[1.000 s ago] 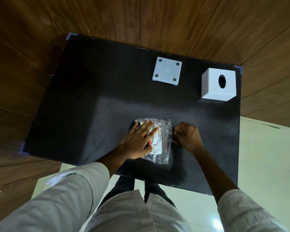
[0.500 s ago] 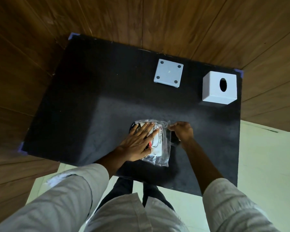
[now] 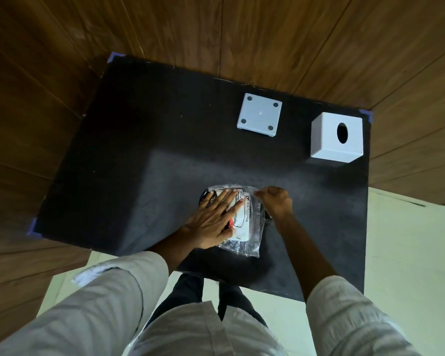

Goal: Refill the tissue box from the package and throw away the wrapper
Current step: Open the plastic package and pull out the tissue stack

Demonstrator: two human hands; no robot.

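Note:
A clear plastic tissue package [image 3: 244,227] with a white label lies flat on the black table [image 3: 144,181] near its front edge. My left hand [image 3: 213,218] presses flat on the package's left half, fingers spread. My right hand [image 3: 275,201] is closed, pinching the wrapper at the package's far right corner. The white tissue box [image 3: 335,137], with an oval hole on top, stands at the far right of the table. Its white base plate [image 3: 259,114] lies upside down to the left of it, four round feet showing.
The table sits in a corner between brown wooden wall panels [image 3: 242,34]. A pale tiled floor [image 3: 406,253] shows to the right and below the front edge. My legs are under the table's front edge.
My right hand has slid from beside the package's right edge up to its far right corner and closed on the wrapper. My left hand stays pressed on the package.

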